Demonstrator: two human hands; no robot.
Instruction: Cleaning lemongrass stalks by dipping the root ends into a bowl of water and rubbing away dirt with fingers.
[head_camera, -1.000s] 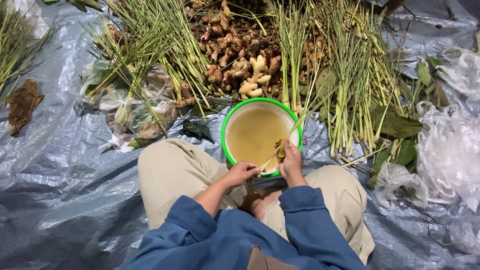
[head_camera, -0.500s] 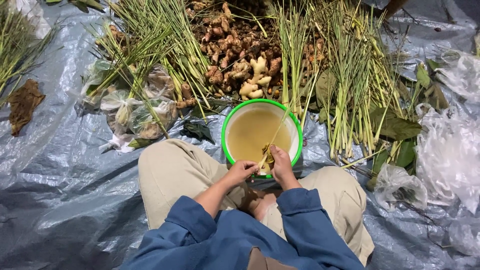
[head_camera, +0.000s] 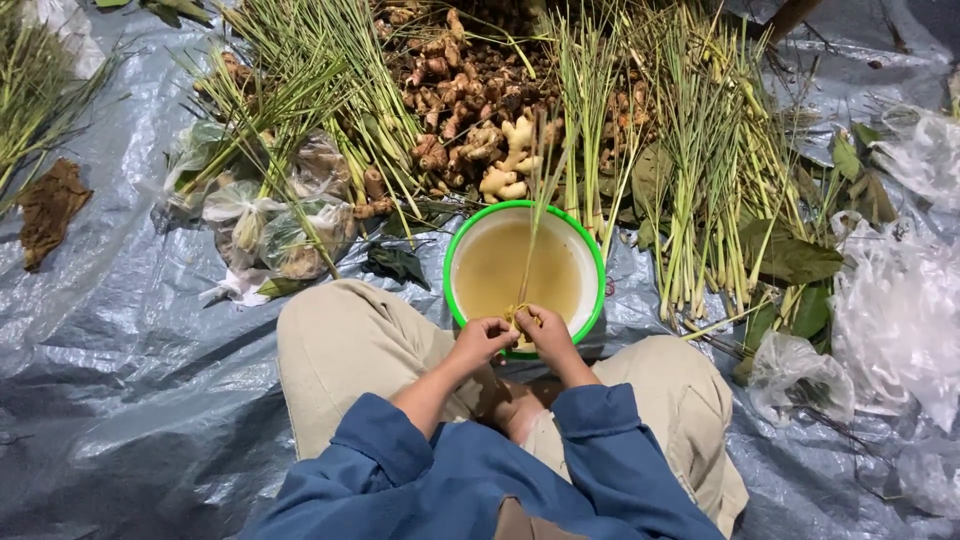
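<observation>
A green-rimmed white basin (head_camera: 590, 262) of murky yellowish water sits between my knees. Over its near edge my left hand (head_camera: 482, 338) and my right hand (head_camera: 545, 332) meet, both pinching the root end of one lemongrass stalk (head_camera: 532, 235). The stalk's thin green blade rises away from me across the water. My sleeves are blue and my trousers are beige.
A silver-blue tarp (head_camera: 110, 380) covers the ground. Behind the basin lie a pile of ginger roots (head_camera: 470, 110) and bundles of lemongrass (head_camera: 700, 170), with more lemongrass (head_camera: 300, 90) at the left. Clear plastic bags (head_camera: 900, 310) and green leaves (head_camera: 790, 260) lie at the right.
The stalk has swung from leaning right to pointing nearly straight away from me. My hands have come closer together at its root end.
</observation>
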